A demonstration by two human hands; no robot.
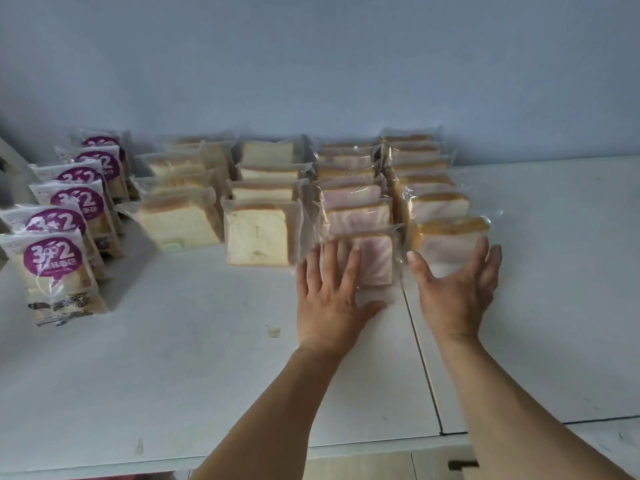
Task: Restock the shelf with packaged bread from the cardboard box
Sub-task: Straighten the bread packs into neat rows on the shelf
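- Far left of the white shelf (173, 358): row of purple-label printed bread bags (55, 271).
- Middle: two rows of clear-wrapped plain white bread packs (258, 237).
- My left hand (330, 299), fingers straight, presses flat on the front clear-wrapped purple-swirl bread pack (375, 259).
- My right hand (457, 292), open wide, cups the front brown-crusted swirl pack (446, 237) of the rightmost row.

i read this as a shop stockroom or retail shelf: neat rows of packaged bread (263, 216) fill the back edge of a white shelf (173, 358) against a plain wall (311, 64).
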